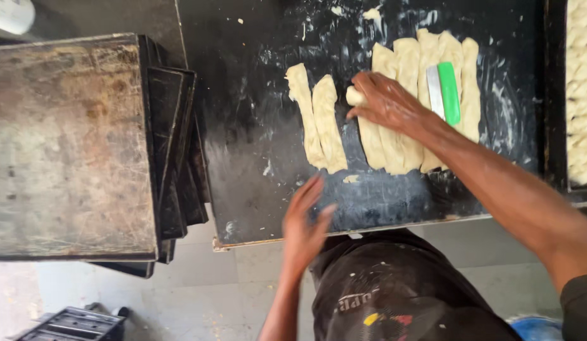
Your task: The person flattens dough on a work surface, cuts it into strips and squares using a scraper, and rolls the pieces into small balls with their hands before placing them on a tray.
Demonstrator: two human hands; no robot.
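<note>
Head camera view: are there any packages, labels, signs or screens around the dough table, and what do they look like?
No packages, signs or screens show.
Printed mark: on the person's dark apron, bottom centre; pale curved lettering, smudged.
Colour patch: just below that mark; small yellow and red shapes.
Scraper: lying on the dough strips beside the right hand; green handle, plain metal blade, no label visible.

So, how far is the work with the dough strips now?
Done: two dough strips lie apart on the black worktop. In hand: the right hand rolls up the end of the next strip. The left hand hovers open. Left: the row of strips under the green scraper.
</note>
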